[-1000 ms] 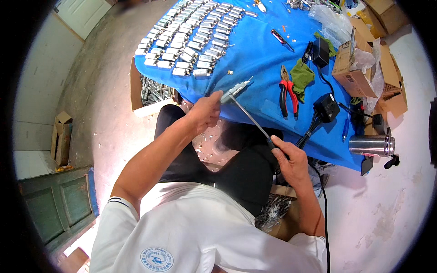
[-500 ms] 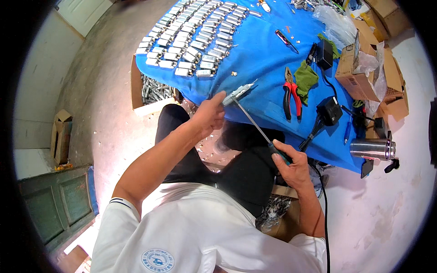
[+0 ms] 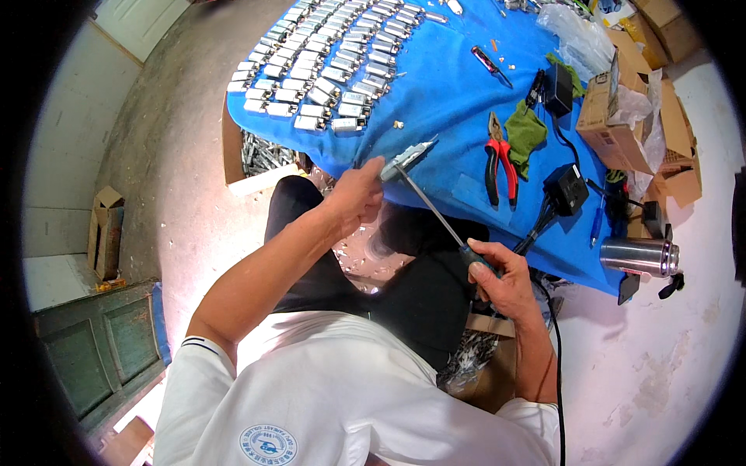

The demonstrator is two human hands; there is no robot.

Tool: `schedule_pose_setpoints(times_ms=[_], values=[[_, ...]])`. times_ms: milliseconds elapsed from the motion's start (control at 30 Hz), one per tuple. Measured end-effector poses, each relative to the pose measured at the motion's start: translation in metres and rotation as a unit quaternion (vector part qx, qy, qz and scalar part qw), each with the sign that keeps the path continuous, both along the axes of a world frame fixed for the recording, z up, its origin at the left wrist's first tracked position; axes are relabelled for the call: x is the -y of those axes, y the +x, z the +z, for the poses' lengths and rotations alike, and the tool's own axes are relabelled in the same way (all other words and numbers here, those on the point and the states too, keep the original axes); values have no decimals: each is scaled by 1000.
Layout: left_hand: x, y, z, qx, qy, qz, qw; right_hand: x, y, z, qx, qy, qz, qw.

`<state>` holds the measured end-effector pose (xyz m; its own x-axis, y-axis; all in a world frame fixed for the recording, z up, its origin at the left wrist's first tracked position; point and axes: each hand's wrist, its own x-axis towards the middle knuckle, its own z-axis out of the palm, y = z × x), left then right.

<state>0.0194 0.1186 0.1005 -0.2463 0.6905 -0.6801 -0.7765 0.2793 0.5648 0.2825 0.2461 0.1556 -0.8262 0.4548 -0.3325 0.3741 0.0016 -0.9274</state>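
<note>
My left grip (image 3: 357,196) is clamped on a pale metal piece (image 3: 406,161), held out by the near edge of the tabletop (image 3: 447,93). My right grip (image 3: 503,279) is closed around the dark handle of a screwdriver (image 3: 433,208), whose tip meets that piece; whether it sits in a slot, I cannot tell.

A blue cloth covers the tabletop, wrinkled along the near edge. Rows of silvery parts (image 3: 311,123) fill its left side, running from the near left corner toward the far edge. Toward the right edge lie red-handled pliers (image 3: 509,172), just beside a green rag (image 3: 527,132), with a black adapter (image 3: 566,190) nearer me. A steel flask (image 3: 637,257) lies on its side at the near right corner. An open cardboard box (image 3: 610,133) stands along the right edge.

Below the left edge, a carton (image 3: 233,147) of metal bits sits on the bare floor (image 3: 186,116). Off to my left are a pale wall (image 3: 70,140) and a green panelled door (image 3: 85,373).
</note>
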Motion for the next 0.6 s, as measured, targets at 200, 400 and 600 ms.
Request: schedule_pose_setpoints(times_ms=[200, 400, 600], values=[[3, -3, -7, -1, 14, -10, 1000, -2, 1, -8, -6, -177, -40, 983], [1, 2, 5, -10, -4, 2, 1000, 6, 2, -9, 4, -313, -103, 944], [-1, 4, 0, 46, 22, 56, 997, 33, 5, -4, 68, 159, -81, 982]])
